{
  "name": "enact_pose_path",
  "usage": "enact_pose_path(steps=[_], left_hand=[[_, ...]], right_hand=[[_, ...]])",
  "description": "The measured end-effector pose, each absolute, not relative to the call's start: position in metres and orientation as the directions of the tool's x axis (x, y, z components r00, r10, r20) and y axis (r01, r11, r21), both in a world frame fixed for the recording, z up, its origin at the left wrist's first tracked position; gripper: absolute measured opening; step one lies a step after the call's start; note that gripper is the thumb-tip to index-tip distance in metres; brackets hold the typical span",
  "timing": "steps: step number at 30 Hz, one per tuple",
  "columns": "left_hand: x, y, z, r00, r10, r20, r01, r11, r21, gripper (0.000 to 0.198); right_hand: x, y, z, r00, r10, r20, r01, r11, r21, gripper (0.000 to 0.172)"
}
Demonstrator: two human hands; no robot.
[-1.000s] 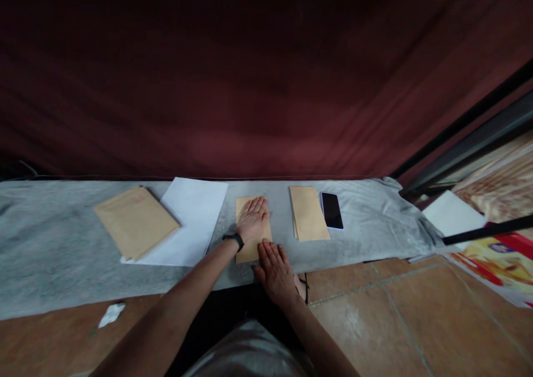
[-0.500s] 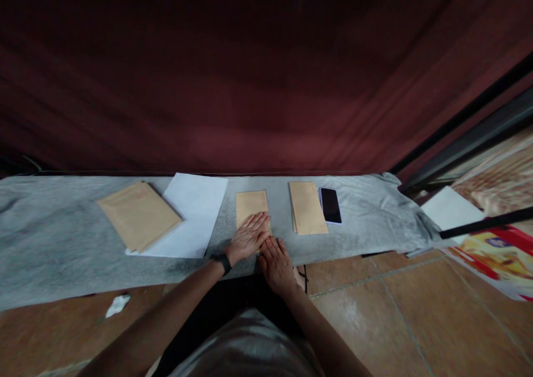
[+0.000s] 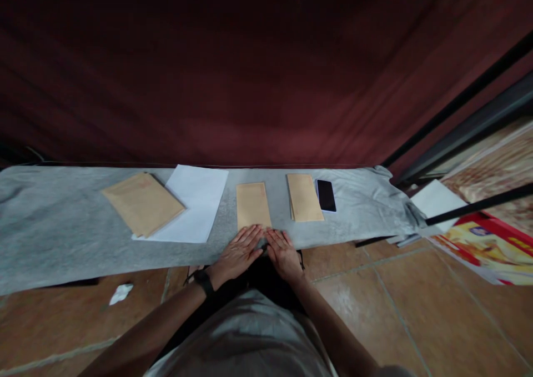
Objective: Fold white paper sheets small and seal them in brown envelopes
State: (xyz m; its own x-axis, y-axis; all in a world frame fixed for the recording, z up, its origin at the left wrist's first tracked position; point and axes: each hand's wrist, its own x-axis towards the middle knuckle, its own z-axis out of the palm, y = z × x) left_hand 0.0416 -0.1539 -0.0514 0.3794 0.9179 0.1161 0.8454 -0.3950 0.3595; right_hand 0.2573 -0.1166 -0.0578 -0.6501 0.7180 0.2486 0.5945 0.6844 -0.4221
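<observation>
A small brown envelope (image 3: 252, 205) lies flat on the grey cloth (image 3: 62, 227) straight ahead of me. My left hand (image 3: 238, 252) rests flat, fingers together, on the cloth just below the envelope's near edge, a black band on its wrist. My right hand (image 3: 283, 249) lies flat beside it, fingertips close to the envelope's near right corner. Neither hand holds anything. A second pile of small brown envelopes (image 3: 304, 197) sits to the right, with a black phone (image 3: 326, 195) next to it.
Larger brown envelopes (image 3: 142, 203) lie on white sheets (image 3: 192, 203) at the left. A crumpled white scrap (image 3: 121, 293) lies on the tiled floor. White paper (image 3: 435, 199), black bars (image 3: 478, 204) and a colourful printed sheet (image 3: 487, 246) are at the right. A dark red curtain hangs behind.
My left hand slid back along the small envelope from its far end to below its near edge. My right hand drew back slightly. The view shifted, so the cloth sits higher.
</observation>
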Motion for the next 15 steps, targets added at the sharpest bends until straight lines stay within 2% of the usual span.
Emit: enact_pose_path(steps=[9, 13, 15], left_hand=[[0.032, -0.181, -0.057, 0.329, 0.938, 0.105, 0.895, -0.345, 0.283, 0.061], [0.037, -0.181, -0.055, 0.308, 0.939, 0.15, 0.899, -0.339, 0.277, 0.058], [0.04, -0.181, -0.056, 0.293, 0.939, 0.181, 0.901, -0.334, 0.277, 0.056]], right_hand=[[0.257, -0.119, -0.055, -0.505, 0.82, 0.268, 0.693, 0.571, -0.44, 0.04], [0.236, -0.114, -0.053, -0.32, 0.915, 0.247, 0.79, 0.402, -0.464, 0.035], [0.226, -0.107, -0.052, -0.218, 0.953, 0.211, 0.771, 0.3, -0.561, 0.028]])
